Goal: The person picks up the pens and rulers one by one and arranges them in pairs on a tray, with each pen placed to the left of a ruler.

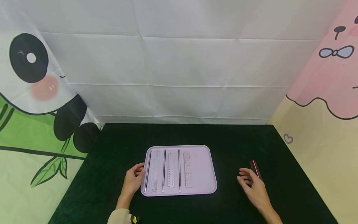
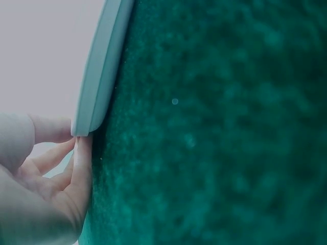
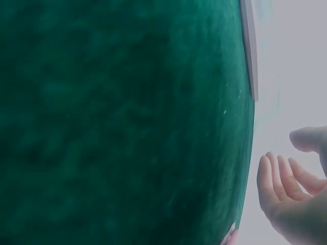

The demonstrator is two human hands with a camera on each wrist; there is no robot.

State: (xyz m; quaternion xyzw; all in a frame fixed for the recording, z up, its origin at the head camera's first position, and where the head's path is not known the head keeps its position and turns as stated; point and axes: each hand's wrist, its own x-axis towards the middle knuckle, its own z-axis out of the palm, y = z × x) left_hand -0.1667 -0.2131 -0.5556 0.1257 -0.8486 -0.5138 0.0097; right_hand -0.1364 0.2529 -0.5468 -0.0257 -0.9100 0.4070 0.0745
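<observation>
A pale lilac tray lies on the dark green tabletop. My left hand grips its left edge; in the left wrist view the thumb is on one side of the rim and the fingers on the other. Three dark striped pencils alternate with three clear rulers across the tray's left and middle parts. The outer two rulers have cut-out shapes. To the right of the tray, my right hand is held with loosely bent fingers and nothing between them. Beside it shows a slim red item with a dark part, partly hidden by the hand.
Dark green cloth covers the table. A white creased sheet hangs behind its far edge. Printed cartoon cloths stand at both sides, a panda on the left and a pink figure on the right.
</observation>
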